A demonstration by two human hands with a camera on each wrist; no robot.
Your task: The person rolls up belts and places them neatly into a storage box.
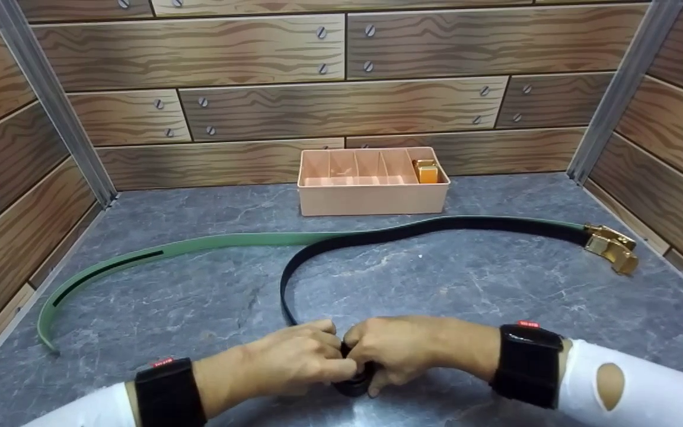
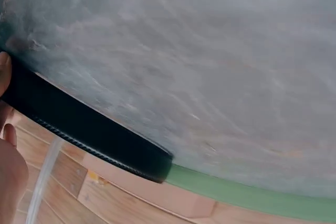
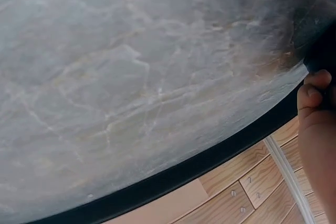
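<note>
A black leather belt (image 1: 324,240) stands on its edge and curves across the table to the near middle. There it is coiled into a small roll (image 1: 353,385) between the two hands. My left hand (image 1: 300,356) grips the roll from the left, thumb and fingers bent around it. From the right, my right hand (image 1: 395,350) pinches the same roll, and the two hands almost meet. In the left wrist view, the band (image 2: 89,124) runs away from the left fingers. The right wrist view has the band (image 3: 210,158) passing behind the right fingers.
A green strap (image 1: 229,239) with a black stripe lies behind the belt and curves to the left. Gold buckles (image 1: 611,248) sit at the far right end. At the back stands a pink divided box (image 1: 371,200) with gold pieces (image 1: 428,173) in its right compartment. Wood-patterned walls surround the table.
</note>
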